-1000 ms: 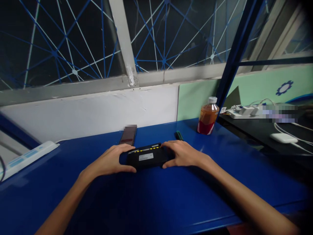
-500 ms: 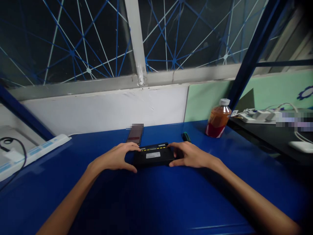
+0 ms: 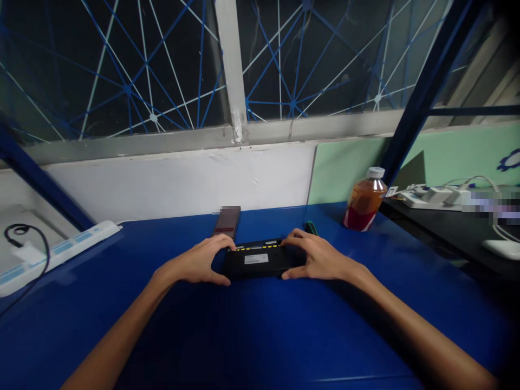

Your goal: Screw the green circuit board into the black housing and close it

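Note:
A flat black box-shaped device (image 3: 244, 268) lies in the middle of the blue table. A white label (image 3: 257, 259) sits on its top, and a row of yellow marks runs along its far edge. My left hand (image 3: 205, 261) grips the left end, thumb at the near edge and fingers at the far edge. At the other end, my right hand (image 3: 311, 254) holds it the same way, its fingers curled over the far corner. Just behind the device, a dark phone (image 3: 226, 221) lies on the table. Partly hidden by my right hand is a small black-and-green object (image 3: 311, 227).
A bottle (image 3: 365, 199) of orange-brown drink with a white cap stands at the back right. A white power strip (image 3: 60, 254) with a black cable lies at the left. Farther right, a black surface (image 3: 442, 222) carries another power strip and cables. A window wall closes off the back.
My right hand's fingers have shifted slightly along the far edge of the device. The whole view has moved a little; both hands stay at the device's ends.

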Tool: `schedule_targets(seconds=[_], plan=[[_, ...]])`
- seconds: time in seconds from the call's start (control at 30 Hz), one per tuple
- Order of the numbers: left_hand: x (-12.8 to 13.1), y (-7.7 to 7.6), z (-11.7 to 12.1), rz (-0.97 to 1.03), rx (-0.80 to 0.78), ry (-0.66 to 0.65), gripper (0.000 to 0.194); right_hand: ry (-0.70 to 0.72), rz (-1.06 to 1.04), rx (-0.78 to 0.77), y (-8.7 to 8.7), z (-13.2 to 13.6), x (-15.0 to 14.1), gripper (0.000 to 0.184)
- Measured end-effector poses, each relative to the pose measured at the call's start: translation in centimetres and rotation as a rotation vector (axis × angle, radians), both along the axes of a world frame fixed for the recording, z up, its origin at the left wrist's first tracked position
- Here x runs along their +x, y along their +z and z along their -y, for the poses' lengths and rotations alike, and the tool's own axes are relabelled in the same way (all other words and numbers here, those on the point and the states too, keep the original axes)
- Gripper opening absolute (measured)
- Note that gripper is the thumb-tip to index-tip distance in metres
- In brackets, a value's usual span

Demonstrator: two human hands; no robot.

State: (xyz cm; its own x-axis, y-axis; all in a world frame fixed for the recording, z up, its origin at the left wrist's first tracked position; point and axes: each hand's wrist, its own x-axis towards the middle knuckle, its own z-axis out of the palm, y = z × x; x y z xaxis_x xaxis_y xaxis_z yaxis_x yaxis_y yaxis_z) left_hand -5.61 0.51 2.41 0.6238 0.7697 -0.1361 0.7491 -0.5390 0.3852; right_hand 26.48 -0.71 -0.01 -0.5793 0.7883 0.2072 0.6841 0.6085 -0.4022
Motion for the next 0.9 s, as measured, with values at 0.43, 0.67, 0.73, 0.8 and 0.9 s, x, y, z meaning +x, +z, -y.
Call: schedule_targets(seconds=[0.43, 0.67, 0.73, 0.8, 0.9], plan=[[-0.33, 0.13, 0.12, -0.013, 0.044, -0.022, 0.067, 0.001, 0.021, 0.013, 0.52, 0.98, -0.86, 0.071], [-0.19, -0.01, 0.25, -0.057, 0.056, -0.012, 0.070, 0.007, 0.002, -0.035, 0.59, 0.82, -0.69, 0.073], [-0.05, -0.05, 0.31, -0.077, 0.075, -0.006, 0.070, 0.012, -0.003, -0.052, 0.66, 0.82, -0.66, 0.074], [0.04, -0.08, 0.36, -0.095, 0.097, 0.002, 0.070, 0.014, -0.007, -0.064, 0.74, 0.82, -0.63, 0.074], [0.13, -0.09, 0.38, -0.098, 0.107, 0.007, 0.071, 0.015, -0.012, -0.067, 0.80, 0.79, -0.57, 0.075]])
